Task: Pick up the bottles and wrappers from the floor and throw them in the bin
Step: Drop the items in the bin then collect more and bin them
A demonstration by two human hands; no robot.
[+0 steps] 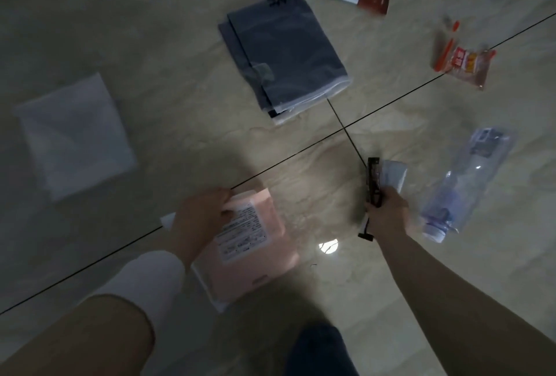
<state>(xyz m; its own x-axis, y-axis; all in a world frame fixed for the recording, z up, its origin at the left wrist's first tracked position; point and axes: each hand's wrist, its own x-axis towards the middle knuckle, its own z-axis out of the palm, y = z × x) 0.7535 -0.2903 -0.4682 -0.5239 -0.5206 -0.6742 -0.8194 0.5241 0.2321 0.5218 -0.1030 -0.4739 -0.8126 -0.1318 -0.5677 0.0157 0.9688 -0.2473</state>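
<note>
Both hands (200, 219) (389, 213) curl round wrappers (255, 243) (392, 174).

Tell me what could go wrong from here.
1. The right hand already pinches thin wrappers; reaching for the clear bottle beside it may drop them.
2. The left hand grips the pink packet near one corner; it could slip.
3. In this dim light the pale white bag could be overlooked.

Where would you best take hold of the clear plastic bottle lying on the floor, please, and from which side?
Probably round the middle of the clear plastic bottle, from above, gripping across its long axis: it lies flat on its side on the tiled floor, its white cap end nearest the right hand, which holds thin wrappers.
</note>
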